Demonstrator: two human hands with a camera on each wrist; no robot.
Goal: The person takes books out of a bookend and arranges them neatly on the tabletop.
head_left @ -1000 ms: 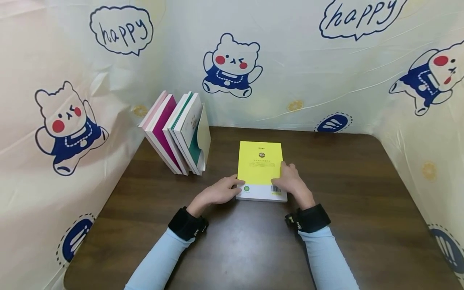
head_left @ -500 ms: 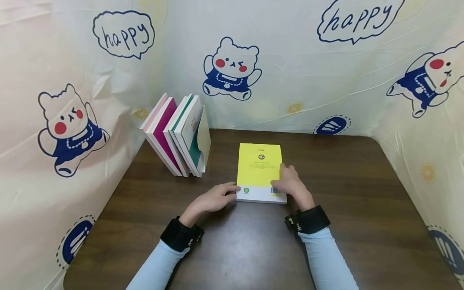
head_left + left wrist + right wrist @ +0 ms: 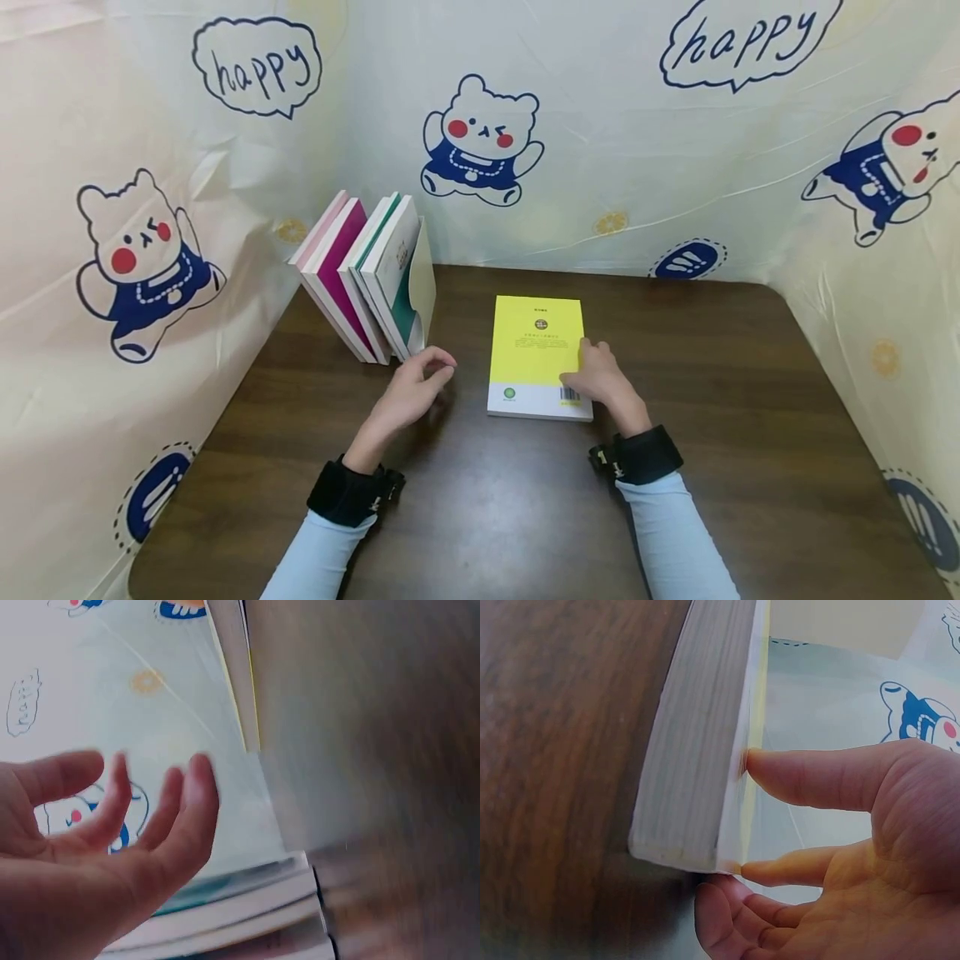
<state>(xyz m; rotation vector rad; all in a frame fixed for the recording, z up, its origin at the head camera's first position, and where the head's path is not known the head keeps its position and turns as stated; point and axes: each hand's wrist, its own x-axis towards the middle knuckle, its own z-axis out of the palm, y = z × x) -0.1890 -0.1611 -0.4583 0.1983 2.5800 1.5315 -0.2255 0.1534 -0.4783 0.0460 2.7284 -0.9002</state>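
A thick yellow book point(image 3: 536, 342) with a white lower band and a barcode lies flat on the brown table point(image 3: 510, 517). At its right edge rests my right hand point(image 3: 598, 372). In the right wrist view the thumb point(image 3: 810, 777) presses the cover while the other fingers bend round the book's edge. My left hand point(image 3: 408, 392) hangs loosely curled over the table, apart from the yellow book and holding nothing. Just beyond it stands a row of leaning books point(image 3: 360, 283), whose ends also appear under the hand in the left wrist view.
A cream-coloured bookend point(image 3: 422, 283) with a curved cutout stands at the right end of the row. Behind and beside the table hangs a pale curtain point(image 3: 600, 150) printed with bears and "happy". Black bands circle both wrists.
My left hand has let go of the yellow book's left edge and moved left, towards the row of books. The right hand and the yellow book have stayed in place.
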